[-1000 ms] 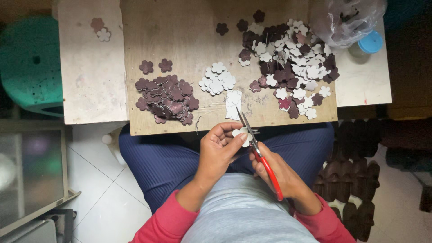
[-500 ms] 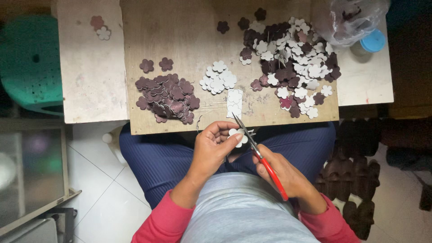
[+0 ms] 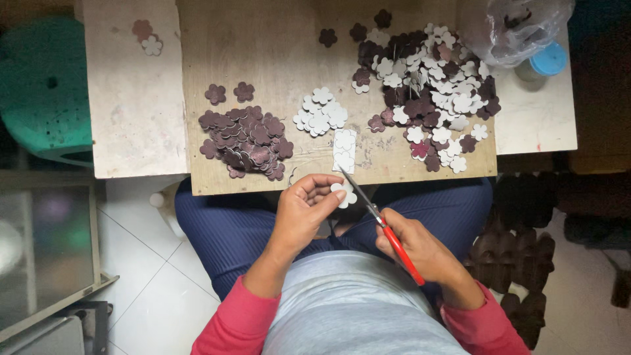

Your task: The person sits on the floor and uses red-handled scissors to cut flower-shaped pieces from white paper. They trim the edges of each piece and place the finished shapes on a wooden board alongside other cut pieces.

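Trimming a white flower cut-out over the lap

Left hand (image 3: 303, 213) pinches a white flower-shaped piece (image 3: 344, 192) between thumb and fingertips, its grip closed on it just below the worktop (image 3: 276, 46) edge; right hand (image 3: 420, 248) is wrapped around red-handled scissors (image 3: 378, 220), blades nearly closed, tips touching the piece; a maroon flower pile (image 3: 246, 139) lies on the worktop.
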`<state>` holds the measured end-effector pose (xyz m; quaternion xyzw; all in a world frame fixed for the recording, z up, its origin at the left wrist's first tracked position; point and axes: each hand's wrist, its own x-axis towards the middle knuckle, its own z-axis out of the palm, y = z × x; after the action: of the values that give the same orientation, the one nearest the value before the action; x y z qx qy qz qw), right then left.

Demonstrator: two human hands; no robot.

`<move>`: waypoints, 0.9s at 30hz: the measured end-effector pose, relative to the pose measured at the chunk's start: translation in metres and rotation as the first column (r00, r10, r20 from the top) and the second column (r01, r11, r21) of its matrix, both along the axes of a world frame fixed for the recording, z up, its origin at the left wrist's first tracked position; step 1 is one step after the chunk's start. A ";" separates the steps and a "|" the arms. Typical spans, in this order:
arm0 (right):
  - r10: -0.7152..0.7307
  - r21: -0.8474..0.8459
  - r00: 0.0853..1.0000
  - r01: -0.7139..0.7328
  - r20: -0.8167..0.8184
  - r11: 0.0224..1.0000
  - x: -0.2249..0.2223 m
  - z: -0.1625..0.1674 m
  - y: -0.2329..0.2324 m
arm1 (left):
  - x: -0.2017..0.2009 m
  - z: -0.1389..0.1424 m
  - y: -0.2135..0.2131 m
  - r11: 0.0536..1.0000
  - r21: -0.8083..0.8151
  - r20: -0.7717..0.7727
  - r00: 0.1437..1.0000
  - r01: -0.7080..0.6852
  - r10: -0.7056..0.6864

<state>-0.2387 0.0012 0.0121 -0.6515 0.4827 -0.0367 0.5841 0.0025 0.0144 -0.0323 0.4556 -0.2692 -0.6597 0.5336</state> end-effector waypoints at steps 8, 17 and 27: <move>-0.368 0.181 0.903 0.333 0.220 0.925 0.002 -0.030 -0.001 | -0.005 -0.010 -0.017 0.977 -0.023 -0.041 0.977 -0.210 0.209; -0.404 0.217 0.888 0.360 0.220 0.907 -0.006 -0.044 0.000 | -0.002 -0.014 -0.071 0.958 -0.140 -0.008 0.968 -0.248 0.250; -0.322 -0.142 0.920 0.296 -0.225 0.944 0.008 -0.025 -0.005 | -0.035 -0.031 -0.058 0.971 -0.232 0.958 0.187 0.053 0.219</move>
<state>-0.2302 -0.0036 -0.0128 -0.5964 0.6453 -0.0734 0.4716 -0.0325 -0.0432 -0.0634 0.7244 -0.5900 -0.1560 0.3207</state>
